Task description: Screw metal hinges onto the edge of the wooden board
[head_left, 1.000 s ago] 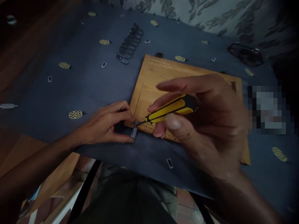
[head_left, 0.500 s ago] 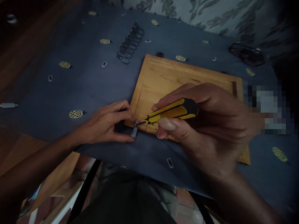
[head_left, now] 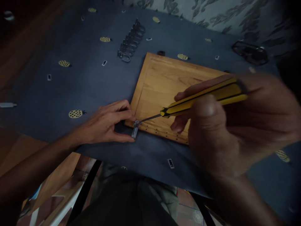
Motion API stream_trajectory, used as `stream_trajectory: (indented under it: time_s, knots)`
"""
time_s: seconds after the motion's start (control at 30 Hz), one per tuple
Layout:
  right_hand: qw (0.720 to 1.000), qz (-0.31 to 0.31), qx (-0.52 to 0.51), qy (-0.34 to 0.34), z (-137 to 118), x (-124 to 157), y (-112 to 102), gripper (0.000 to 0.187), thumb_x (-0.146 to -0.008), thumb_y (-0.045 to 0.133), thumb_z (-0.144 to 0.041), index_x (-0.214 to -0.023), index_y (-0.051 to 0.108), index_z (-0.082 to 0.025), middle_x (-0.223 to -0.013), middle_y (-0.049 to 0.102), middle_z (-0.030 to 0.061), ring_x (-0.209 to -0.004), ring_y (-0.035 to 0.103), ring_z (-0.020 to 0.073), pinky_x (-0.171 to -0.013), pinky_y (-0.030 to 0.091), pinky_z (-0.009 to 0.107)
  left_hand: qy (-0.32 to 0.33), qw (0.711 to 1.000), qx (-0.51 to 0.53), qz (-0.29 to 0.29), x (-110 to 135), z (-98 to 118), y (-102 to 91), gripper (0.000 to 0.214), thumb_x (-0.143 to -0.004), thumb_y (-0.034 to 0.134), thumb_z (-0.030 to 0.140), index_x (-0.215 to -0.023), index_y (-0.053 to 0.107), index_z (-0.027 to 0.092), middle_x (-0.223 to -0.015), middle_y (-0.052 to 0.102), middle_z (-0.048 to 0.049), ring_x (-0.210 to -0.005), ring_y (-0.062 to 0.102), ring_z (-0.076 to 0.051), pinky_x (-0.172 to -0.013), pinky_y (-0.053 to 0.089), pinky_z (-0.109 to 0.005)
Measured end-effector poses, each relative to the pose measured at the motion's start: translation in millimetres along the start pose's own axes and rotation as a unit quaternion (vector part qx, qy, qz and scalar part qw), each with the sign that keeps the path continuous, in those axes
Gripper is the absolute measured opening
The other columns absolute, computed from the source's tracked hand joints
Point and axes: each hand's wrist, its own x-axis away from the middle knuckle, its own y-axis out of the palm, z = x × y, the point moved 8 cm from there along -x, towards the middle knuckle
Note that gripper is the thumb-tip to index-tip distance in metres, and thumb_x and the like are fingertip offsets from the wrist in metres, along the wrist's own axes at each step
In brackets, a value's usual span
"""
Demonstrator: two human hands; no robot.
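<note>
My left hand [head_left: 105,124] pinches a small metal bracket [head_left: 135,129] against the near left corner of a wooden board [head_left: 162,84]. My right hand [head_left: 237,121] is wrapped round the yellow and black handle of a screwdriver [head_left: 202,97]. Its thin shaft slants down to the left and the tip sits on the top of the bracket. A row of small holes runs along the board's near edge.
The board lies on a dark blue cloth [head_left: 77,84] with pineapple prints, over a table. A row of metal hooks [head_left: 131,42] lies beyond the board at the left. A dark metal object [head_left: 250,52] rests at the far right. My lap is below the table edge.
My right hand has slid back up the screwdriver to the right, so more of the shaft shows. The tip stays on the bracket. My left hand has kept still.
</note>
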Motion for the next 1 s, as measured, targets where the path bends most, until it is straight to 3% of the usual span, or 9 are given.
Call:
stream_trajectory:
  time_s: [0.1,0.23,0.37,0.57,0.67,0.77,0.9,1.0]
  knots:
    - [0.998,0.039,-0.039,-0.007,-3,-4,0,0.007,-0.092,0.081,-0.034,-0.098,0.079,-0.032,-0.100,0.073,0.0026,-0.067,0.070,0.0190,-0.044,0.054,0.032,-0.004,1.000,0.001,-0.002,1,3,-0.2,0.034,-0.095,0.077,0.048,-0.112,0.069,0.019,-0.110,0.061,-0.0056,-0.100,0.063,-0.021,-0.081,0.049,-0.031]
    - [1.000,0.018,-0.003,-0.023,-6,-6,5,0.011,-0.094,0.078,-0.026,-0.097,0.076,-0.036,-0.097,0.075,-0.0007,-0.065,0.070,0.0171,-0.043,0.053,0.029,-0.008,1.000,0.009,-0.003,1,3,-0.1,0.036,-0.095,0.077,0.049,-0.113,0.069,0.020,-0.109,0.060,-0.0058,-0.099,0.062,-0.022,-0.081,0.050,-0.033]
    - [0.999,0.009,-0.040,-0.002,-2,-7,5,0.014,-0.091,0.081,-0.023,-0.098,0.080,-0.035,-0.096,0.075,-0.0028,-0.064,0.070,0.0141,-0.043,0.055,0.026,-0.002,1.000,0.006,0.000,1,3,-0.1,0.035,-0.096,0.076,0.049,-0.110,0.069,0.019,-0.108,0.060,-0.0064,-0.098,0.062,-0.023,-0.081,0.050,-0.034]
    - [0.995,0.009,-0.010,-0.099,-15,-10,5,0.021,-0.085,0.086,-0.020,-0.101,0.082,-0.033,-0.088,0.075,-0.0028,-0.053,0.067,0.0126,-0.036,0.050,0.027,-0.001,1.000,0.007,-0.003,1,4,0.8,0.037,-0.094,0.079,0.048,-0.114,0.070,0.019,-0.111,0.061,-0.0065,-0.101,0.062,-0.023,-0.083,0.050,-0.033]
    - [0.993,-0.011,0.042,-0.109,-18,-12,6,0.011,-0.085,0.087,-0.024,-0.093,0.082,-0.030,-0.084,0.074,-0.0017,-0.052,0.065,0.0129,-0.042,0.055,0.028,0.002,1.000,0.013,0.002,1,4,0.3,0.037,-0.096,0.078,0.045,-0.119,0.070,0.017,-0.110,0.059,-0.0064,-0.100,0.061,-0.023,-0.083,0.050,-0.033]
    - [0.987,-0.023,0.103,-0.124,-23,-14,9,0.015,-0.086,0.089,-0.030,-0.085,0.074,-0.026,-0.078,0.069,-0.0017,-0.052,0.063,0.0131,-0.050,0.059,0.029,0.014,1.000,0.021,0.010,2,6,-0.3,0.033,-0.096,0.078,0.042,-0.116,0.071,0.017,-0.109,0.058,-0.0058,-0.098,0.061,-0.022,-0.080,0.049,-0.033]
    - [0.976,-0.014,0.116,-0.186,-31,-14,12,0.031,-0.090,0.086,-0.032,-0.083,0.056,-0.027,-0.071,0.056,-0.0060,-0.052,0.055,0.0097,-0.047,0.052,0.023,0.015,0.999,0.025,0.014,2,6,-0.2,0.033,-0.094,0.080,0.039,-0.113,0.070,0.015,-0.111,0.059,-0.0065,-0.099,0.061,-0.022,-0.081,0.050,-0.033]
    - [0.967,-0.009,0.139,-0.212,-32,-14,14,0.036,-0.091,0.085,-0.033,-0.081,0.051,-0.026,-0.073,0.057,-0.0046,-0.059,0.058,0.0109,-0.048,0.050,0.023,0.011,1.000,0.015,0.015,2,5,0.2,0.034,-0.094,0.081,0.040,-0.115,0.070,0.015,-0.111,0.059,-0.0064,-0.100,0.061,-0.022,-0.082,0.050,-0.033]
